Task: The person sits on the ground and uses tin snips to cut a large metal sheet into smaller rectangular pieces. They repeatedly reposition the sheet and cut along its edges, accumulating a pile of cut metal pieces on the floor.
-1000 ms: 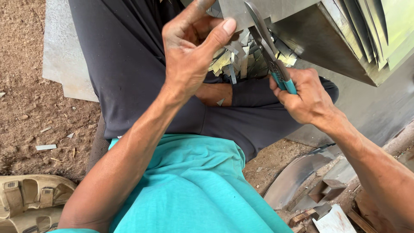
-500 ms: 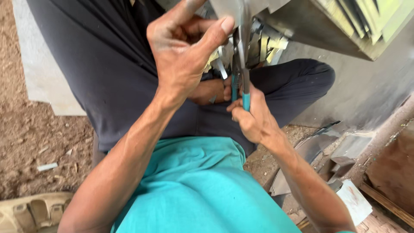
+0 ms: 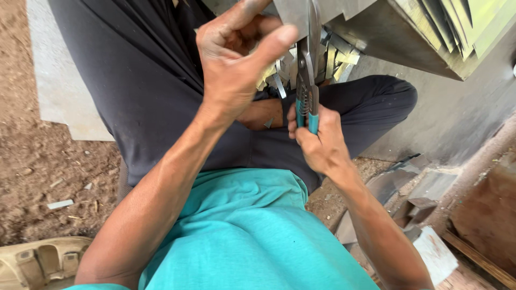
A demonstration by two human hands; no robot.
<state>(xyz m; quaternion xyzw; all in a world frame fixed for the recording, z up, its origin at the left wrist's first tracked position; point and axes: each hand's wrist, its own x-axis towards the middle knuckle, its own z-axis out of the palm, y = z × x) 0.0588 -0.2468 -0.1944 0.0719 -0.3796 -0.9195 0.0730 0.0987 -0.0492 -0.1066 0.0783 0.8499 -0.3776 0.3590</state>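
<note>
We grip teal-handled tin snips (image 3: 307, 91) in our right hand (image 3: 317, 142), fingers wrapped tight around the handles, grey blades pointing up into the sheet metal (image 3: 301, 9). Our left hand (image 3: 234, 64) pinches that dull grey sheet's near edge, just left of the blades.

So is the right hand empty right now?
No, the right hand grips the teal handles of metal snips, whose blades point up at the sheet metal held by the left hand.
</note>
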